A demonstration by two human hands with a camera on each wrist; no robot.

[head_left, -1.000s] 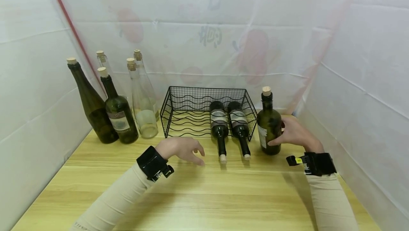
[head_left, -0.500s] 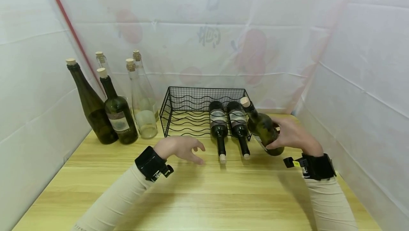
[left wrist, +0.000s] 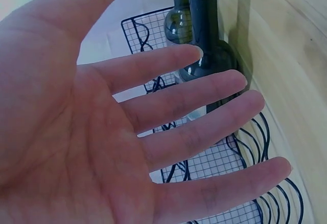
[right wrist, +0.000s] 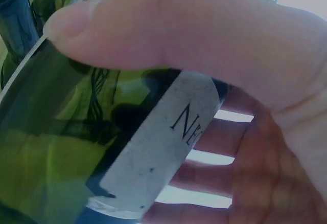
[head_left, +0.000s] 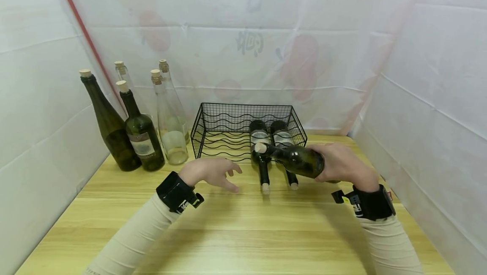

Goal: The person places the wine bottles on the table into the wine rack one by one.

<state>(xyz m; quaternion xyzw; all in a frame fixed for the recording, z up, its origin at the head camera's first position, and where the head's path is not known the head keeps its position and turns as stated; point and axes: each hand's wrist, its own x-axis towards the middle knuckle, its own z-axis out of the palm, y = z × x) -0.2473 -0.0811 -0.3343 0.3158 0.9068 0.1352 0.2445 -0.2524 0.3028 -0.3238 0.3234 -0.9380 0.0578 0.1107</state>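
Note:
My right hand [head_left: 340, 163] grips a dark green wine bottle [head_left: 300, 161] around its body. The bottle lies nearly level, its cork [head_left: 260, 148] pointing left across the necks of two bottles in the black wire rack [head_left: 224, 140]. In the right wrist view the thumb presses the glass, and a white label [right wrist: 161, 137] shows beneath it. My left hand [head_left: 211, 172] hovers at the rack's front left with nothing in it, its fingers [left wrist: 194, 137] spread in the left wrist view. The racked bottle [head_left: 261, 156] and its neighbour [head_left: 291, 178] lie with corks toward me.
Several corked bottles stand at the left: a tall dark green bottle [head_left: 114, 127], a labelled green bottle [head_left: 142, 140] and a clear bottle [head_left: 173, 135] among them. White sheeting [head_left: 243, 63] encloses the wooden table [head_left: 243, 232] at the back and sides.
The bottle in my right hand has gone from upright to nearly level, its cork swinging left and down over the racked bottles. My left hand has shifted slightly left and up.

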